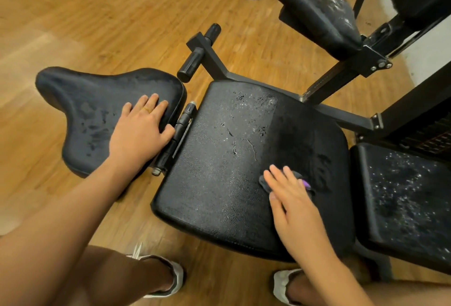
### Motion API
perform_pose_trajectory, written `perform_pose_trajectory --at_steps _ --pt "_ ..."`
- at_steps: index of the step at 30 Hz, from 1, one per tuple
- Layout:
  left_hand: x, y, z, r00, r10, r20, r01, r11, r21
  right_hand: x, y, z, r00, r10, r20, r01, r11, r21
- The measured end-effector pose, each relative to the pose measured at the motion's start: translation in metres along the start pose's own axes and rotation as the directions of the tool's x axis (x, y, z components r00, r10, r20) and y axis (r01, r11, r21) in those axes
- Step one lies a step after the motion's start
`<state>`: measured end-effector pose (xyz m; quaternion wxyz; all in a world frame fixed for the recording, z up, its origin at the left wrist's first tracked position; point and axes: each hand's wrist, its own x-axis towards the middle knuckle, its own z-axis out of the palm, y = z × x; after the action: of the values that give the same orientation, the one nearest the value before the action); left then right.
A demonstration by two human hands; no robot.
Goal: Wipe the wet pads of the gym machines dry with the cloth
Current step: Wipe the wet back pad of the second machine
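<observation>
pressing the cloth (302,180) flat onto the seat pad (214,183) with the right hand (292,205), fingers (278,179) straight and close together, near the pad's 4 o'clock. resting the left hand (140,130), fingers spread, on the side pad (92,110) at 9 o'clock. looks soft, light, limp, probably damp; best driven under a flat palm. mostly hidden, so long axis cannot be told; peeks out toward 1 o'clock.

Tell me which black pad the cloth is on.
The large central seat pad: the right hand presses the cloth onto it. The left hand rests on the saddle-shaped pad; the speckled pad at right and the upper pad are untouched.
</observation>
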<state>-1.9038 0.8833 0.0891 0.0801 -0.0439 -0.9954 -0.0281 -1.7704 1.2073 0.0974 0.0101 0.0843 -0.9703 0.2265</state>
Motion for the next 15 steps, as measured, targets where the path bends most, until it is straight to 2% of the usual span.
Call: perform_pose_trajectory --at_steps 4,11,15 --pt "0.001 -0.002 0.000 1.000 0.009 -0.001 -0.009 1.000 0.001 0.025 0.007 0.000 1.000 -0.011 -0.023 0.011 1.000 0.016" --pt "0.000 0.000 -0.002 1.000 0.001 0.011 -0.001 1.000 0.004 0.177 0.031 -0.014 0.987 0.115 -0.115 -0.126 0.988 -0.085" --pt "-0.001 0.001 -0.003 1.000 0.001 0.003 -0.001 1.000 0.002 0.192 0.025 -0.014 0.982 0.138 -0.126 -0.155 0.979 -0.131"
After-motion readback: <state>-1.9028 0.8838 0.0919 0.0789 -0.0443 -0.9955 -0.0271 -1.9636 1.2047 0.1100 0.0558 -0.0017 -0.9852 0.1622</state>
